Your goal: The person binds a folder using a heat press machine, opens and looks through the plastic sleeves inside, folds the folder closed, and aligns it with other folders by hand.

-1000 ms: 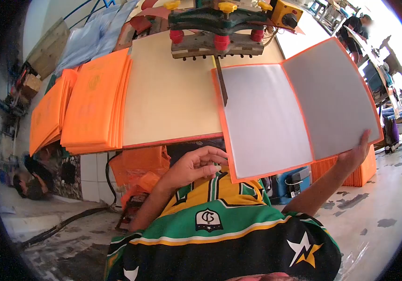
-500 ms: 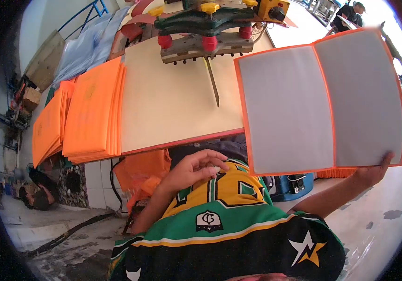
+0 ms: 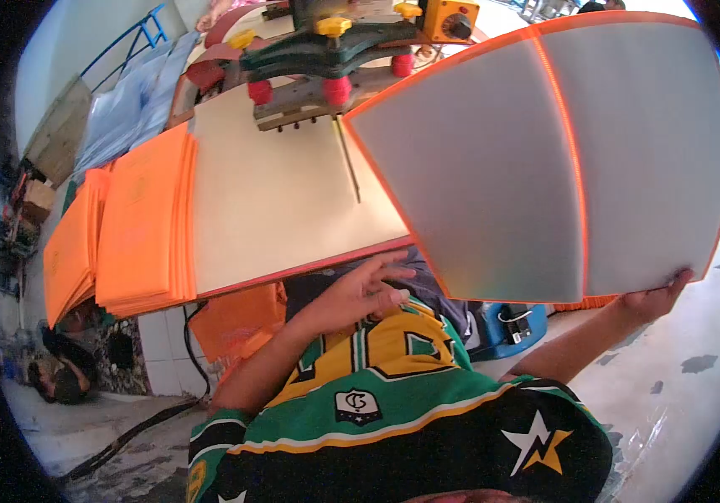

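Observation:
My right hand (image 3: 660, 295) grips the lower right edge of a large open folder (image 3: 477, 168), which has grey-white panels and an orange border with an orange fold line. The folder is raised and tilted on the right, its left corner beside the press head. In front of my body, near the table's front edge, my left hand (image 3: 364, 293) holds nothing, its fingers apart. A press (image 3: 330, 63) with yellow knobs and red cylinders stands over the cream table top (image 3: 267, 193). A thin dark strip (image 3: 348, 163) hangs below it.
Stacks of orange folders (image 3: 146, 222) lie at the table's left. Clear plastic sheets (image 3: 129, 113) are behind them. A yellow control box (image 3: 450, 21) is beside the press. Below are orange material (image 3: 238, 323) and a blue case (image 3: 506, 331). A person (image 3: 62, 373) is at the far left.
My right hand has carried the folder right and then tilted it up closer to the camera, off its earlier place by the press. My left hand stays near my body, fingers spread slightly more.

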{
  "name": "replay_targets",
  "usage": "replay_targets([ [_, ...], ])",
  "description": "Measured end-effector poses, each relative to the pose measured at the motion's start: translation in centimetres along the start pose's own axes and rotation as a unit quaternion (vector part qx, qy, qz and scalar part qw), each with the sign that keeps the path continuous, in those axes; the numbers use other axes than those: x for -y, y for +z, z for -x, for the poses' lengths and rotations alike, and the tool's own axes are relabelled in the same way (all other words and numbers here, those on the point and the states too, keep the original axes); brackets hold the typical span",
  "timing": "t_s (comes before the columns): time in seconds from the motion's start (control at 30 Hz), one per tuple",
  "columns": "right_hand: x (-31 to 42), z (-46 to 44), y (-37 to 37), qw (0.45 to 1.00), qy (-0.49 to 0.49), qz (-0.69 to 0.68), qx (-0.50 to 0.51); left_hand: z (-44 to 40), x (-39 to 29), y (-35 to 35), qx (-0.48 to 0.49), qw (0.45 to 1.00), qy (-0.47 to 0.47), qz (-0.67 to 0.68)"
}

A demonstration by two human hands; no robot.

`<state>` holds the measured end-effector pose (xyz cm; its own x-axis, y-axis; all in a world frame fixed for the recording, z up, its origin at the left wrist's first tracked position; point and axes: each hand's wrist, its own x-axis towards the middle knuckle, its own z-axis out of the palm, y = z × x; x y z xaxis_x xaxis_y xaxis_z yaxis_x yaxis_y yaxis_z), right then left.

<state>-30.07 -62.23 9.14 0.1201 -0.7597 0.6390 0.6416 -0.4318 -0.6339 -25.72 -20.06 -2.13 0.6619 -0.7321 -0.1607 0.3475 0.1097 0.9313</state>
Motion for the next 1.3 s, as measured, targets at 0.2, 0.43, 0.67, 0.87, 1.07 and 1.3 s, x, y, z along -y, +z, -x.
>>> replay_targets([
  [0.2, 0.4, 1.3, 0.5, 0.925, -0.175, 0.336, 0.014, -3.9, 0.9, 0.1, 0.042, 0.999, -0.004, -0.010],
  [0.43, -1.0, 0.0, -1.3, 0.966, -0.106, 0.236, 0.009, -3.4, -1.3, 1.7, 0.073, 0.997, -0.007, -0.033],
  [0.67, -1.4, 1.1, 0.7, 0.998, 0.049, 0.023, -0.022, -1.3, -4.4, 3.3, -0.041, 0.994, 0.056, -0.090],
  [0.87, -8.0, 1.2, -1.8, 0.987, -0.073, 0.103, 0.096, 2.5, -3.1, 1.3, -0.183, 0.964, 0.180, -0.065],
  [1.07, -9.4, 4.5, -1.2, 0.909, 0.248, -0.215, 0.256, 9.0, 0.2, -4.4, -0.368, 0.837, 0.372, 0.158],
  [1.3, -4.9, 9.8, 6.7, 0.807, 0.310, -0.059, 0.500, 17.3, -1.5, -7.8, -0.426, 0.794, 0.431, -0.039],
])
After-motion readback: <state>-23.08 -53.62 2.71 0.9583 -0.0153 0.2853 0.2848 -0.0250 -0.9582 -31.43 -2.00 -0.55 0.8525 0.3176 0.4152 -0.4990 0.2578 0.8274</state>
